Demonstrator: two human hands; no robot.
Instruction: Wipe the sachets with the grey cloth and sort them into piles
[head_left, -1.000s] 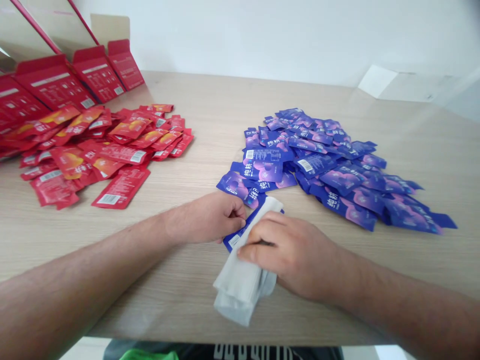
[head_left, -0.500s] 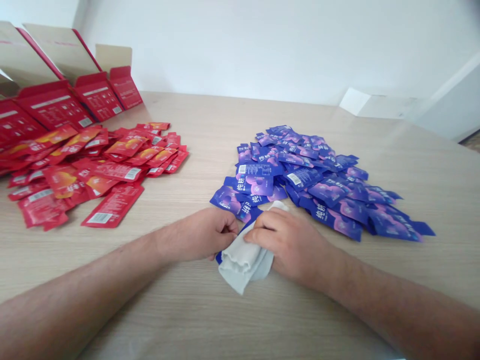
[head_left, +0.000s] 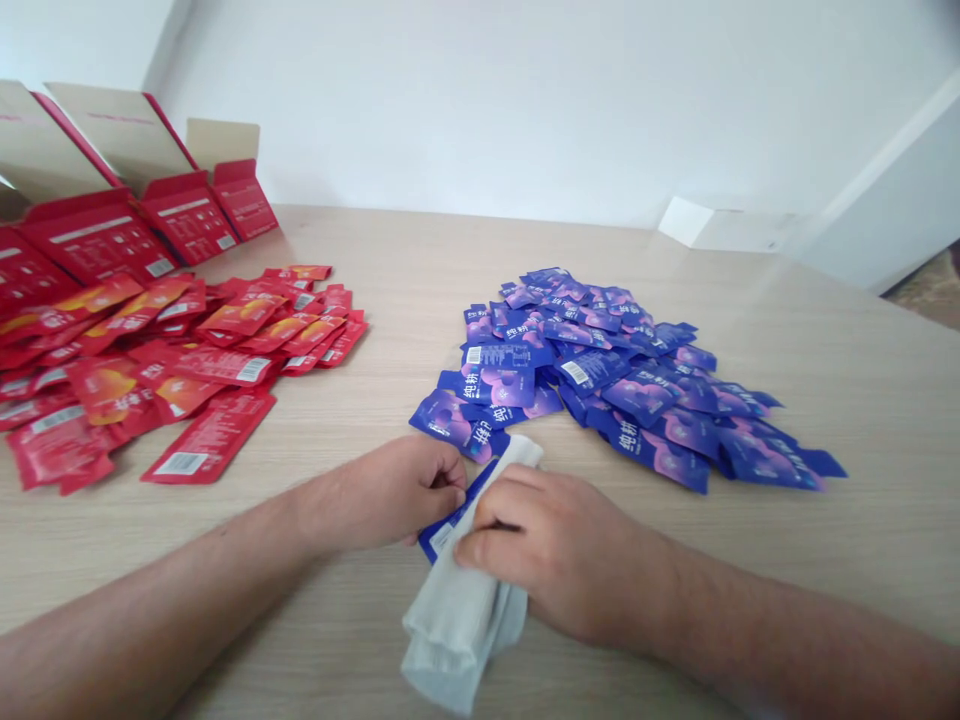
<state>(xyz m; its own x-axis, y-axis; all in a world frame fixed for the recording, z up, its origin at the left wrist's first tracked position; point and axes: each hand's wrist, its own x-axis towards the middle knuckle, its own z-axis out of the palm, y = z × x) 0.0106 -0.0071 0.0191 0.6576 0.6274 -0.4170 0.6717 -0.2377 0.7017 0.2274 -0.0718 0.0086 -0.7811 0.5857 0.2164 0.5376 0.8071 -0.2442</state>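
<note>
My left hand (head_left: 409,492) is closed on the left edge of a blue packet (head_left: 442,535), which lies near the front of the pile. A folded white cloth (head_left: 454,605) is pinched in my right hand (head_left: 559,545) and covers part of that packet. Just beyond both hands spreads a heap of blue packets (head_left: 592,365) with pink and purple print; its nearest packets come close to my left fingers and the cloth's far end.
Red packets (head_left: 202,350) are piled on the left of the wooden table (head_left: 360,620). Behind them stand several open red boxes (head_left: 97,235). A white box (head_left: 720,228) lies at the table's back right, by the wall.
My right hand and the cloth have moved toward me and slightly left, showing more of the packet beneath. The whole view has shifted a little.
</note>
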